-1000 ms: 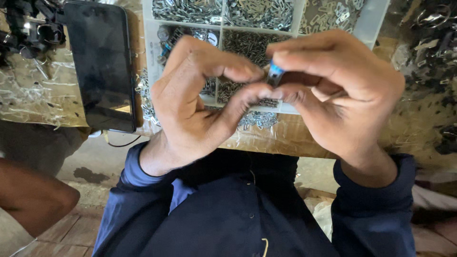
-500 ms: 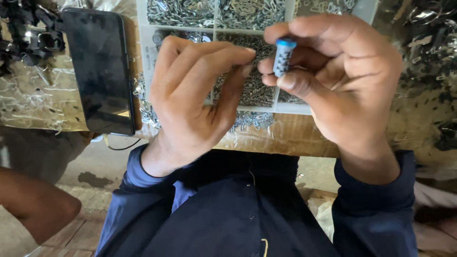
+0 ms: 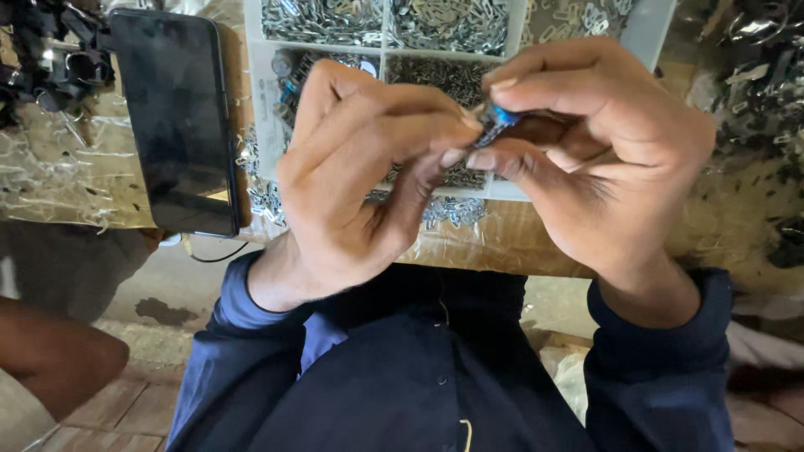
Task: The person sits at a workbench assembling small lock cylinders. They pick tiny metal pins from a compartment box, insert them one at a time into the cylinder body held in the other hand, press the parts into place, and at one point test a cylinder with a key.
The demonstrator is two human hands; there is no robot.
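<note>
Small blue cylindrical part (image 3: 496, 119) pinched between left hand (image 3: 360, 167) and right hand (image 3: 603, 159) fingertips (both closed); slip toward twelve-o'clock white compartmented tray (image 3: 258, 100) likely if loosened.

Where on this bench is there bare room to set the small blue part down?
Little. A plastic-covered strip lies bare left of the dark phone. The divided tray is full of metal bits; both hands crowd the blue part.
</note>
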